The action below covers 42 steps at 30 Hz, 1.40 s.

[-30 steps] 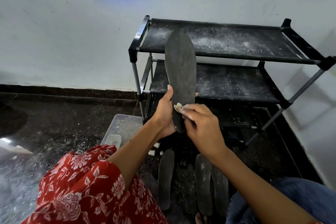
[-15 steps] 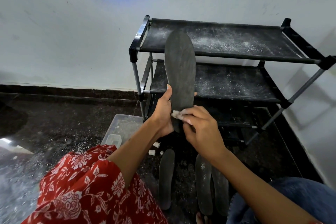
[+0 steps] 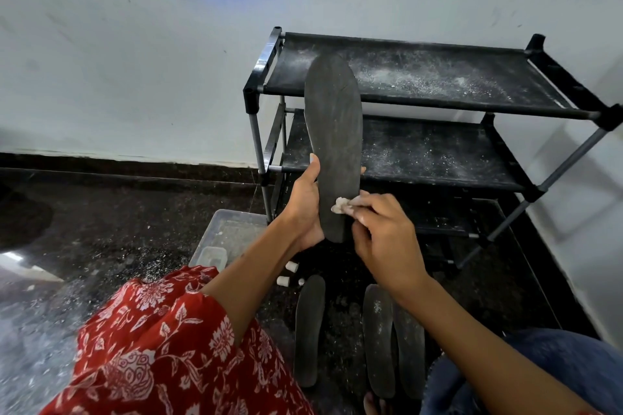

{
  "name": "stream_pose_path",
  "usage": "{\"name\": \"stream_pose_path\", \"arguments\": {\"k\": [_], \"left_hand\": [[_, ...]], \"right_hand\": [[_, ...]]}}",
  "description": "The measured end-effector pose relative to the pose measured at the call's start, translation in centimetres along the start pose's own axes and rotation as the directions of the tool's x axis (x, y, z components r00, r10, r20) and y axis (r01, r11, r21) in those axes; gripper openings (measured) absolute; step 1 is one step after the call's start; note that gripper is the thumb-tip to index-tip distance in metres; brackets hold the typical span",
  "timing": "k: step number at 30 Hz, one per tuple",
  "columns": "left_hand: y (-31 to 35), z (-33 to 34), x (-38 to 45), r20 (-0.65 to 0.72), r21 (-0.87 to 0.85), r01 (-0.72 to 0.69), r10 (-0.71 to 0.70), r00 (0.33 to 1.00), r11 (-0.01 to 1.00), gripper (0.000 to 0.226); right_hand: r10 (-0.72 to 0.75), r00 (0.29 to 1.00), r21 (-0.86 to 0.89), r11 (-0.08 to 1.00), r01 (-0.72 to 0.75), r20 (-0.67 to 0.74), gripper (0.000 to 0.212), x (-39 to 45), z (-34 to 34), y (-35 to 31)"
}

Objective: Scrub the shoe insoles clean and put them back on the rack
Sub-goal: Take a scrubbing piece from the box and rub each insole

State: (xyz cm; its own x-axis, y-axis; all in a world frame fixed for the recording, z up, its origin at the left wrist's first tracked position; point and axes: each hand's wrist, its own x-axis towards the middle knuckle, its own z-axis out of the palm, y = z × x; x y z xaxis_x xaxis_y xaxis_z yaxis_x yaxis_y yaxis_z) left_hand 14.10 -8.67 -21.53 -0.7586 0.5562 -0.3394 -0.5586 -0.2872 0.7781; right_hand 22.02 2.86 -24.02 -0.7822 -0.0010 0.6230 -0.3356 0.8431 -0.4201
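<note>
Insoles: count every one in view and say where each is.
4. One dark flat insole is upright in the left hand; three dark insoles lie on the floor. Others may be hidden.

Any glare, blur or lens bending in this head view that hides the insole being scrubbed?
Head view: the held insole is sharp and evenly lit; wide-angle bending bows the rack rails; a bright reflection sits on the floor at far left; the right hand looks slightly soft.
</note>
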Motion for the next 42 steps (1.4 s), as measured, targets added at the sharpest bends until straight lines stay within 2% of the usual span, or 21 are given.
{"name": "stream_pose_path", "arguments": {"k": [3,8,13,17,22,24,27,29,32,36,39,42], "left_hand": [[-0.1,0.0,-0.1,0.024,-0.011,0.006,-0.006,1.000,1.000,0.079],[-0.3,-0.1,-0.1,0.060,-0.052,-0.017,0.020,0.998,0.998,0.082],[-0.1,0.0,0.0,0.017,-0.022,-0.023,0.024,1.000,0.999,0.078],[-0.3,0.0,-0.1,0.030,-0.030,-0.008,0.009,1.000,1.000,0.080],[-0.5,-0.2,0.0,0.049,-0.054,-0.026,0.028,0.998,0.998,0.082],[-0.5,-0.3,-0.1,0.039,-0.052,-0.037,0.040,0.998,0.998,0.083],[-0.2,-0.4,0.1,0.022,-0.011,-0.028,0.028,0.999,1.000,0.084],[-0.2,-0.3,0.1,0.018,-0.007,-0.023,0.023,1.000,1.000,0.084],[-0.5,-0.4,0.2,0.018,-0.004,-0.032,0.032,0.999,0.999,0.084],[-0.6,-0.7,0.2,0.019,-0.019,-0.043,0.044,0.999,0.999,0.082],[-0.5,-0.7,0.2,-0.009,-0.012,-0.043,0.043,0.999,0.999,0.081],[-0.5,-0.6,0.4,-0.017,-0.013,-0.027,0.026,1.000,1.000,0.082]], "right_hand": [[0.026,0.994,-0.016,1.000,-0.024,0.107,0.020,-0.7,0.4,-0.2],[0.068,0.964,0.110,0.989,-0.099,0.257,0.014,-1.4,0.4,-0.8],[0.125,0.992,0.145,0.982,-0.120,-0.020,0.016,-0.8,0.2,-0.7],[0.113,0.992,0.051,0.992,-0.116,0.054,0.019,-1.1,0.8,-0.4],[0.168,0.971,0.144,0.970,-0.193,0.170,0.014,-1.5,0.9,-0.7],[0.183,0.973,0.190,0.959,-0.208,0.139,0.013,-1.4,0.7,-0.9],[0.198,0.980,0.206,0.960,-0.191,-0.014,0.016,-1.0,0.5,-0.6],[0.201,0.979,0.182,0.964,-0.192,-0.033,0.018,-0.9,0.6,-0.4],[0.184,0.981,0.126,0.974,-0.190,0.057,0.016,-1.3,1.0,-0.4],[0.206,0.963,0.166,0.958,-0.235,0.172,0.013,-1.8,1.1,-0.7],[0.198,0.977,0.217,0.953,-0.211,0.079,0.013,-1.5,0.8,-1.0],[0.205,0.979,0.188,0.962,-0.197,-0.021,0.016,-0.9,0.6,-0.6]]}}
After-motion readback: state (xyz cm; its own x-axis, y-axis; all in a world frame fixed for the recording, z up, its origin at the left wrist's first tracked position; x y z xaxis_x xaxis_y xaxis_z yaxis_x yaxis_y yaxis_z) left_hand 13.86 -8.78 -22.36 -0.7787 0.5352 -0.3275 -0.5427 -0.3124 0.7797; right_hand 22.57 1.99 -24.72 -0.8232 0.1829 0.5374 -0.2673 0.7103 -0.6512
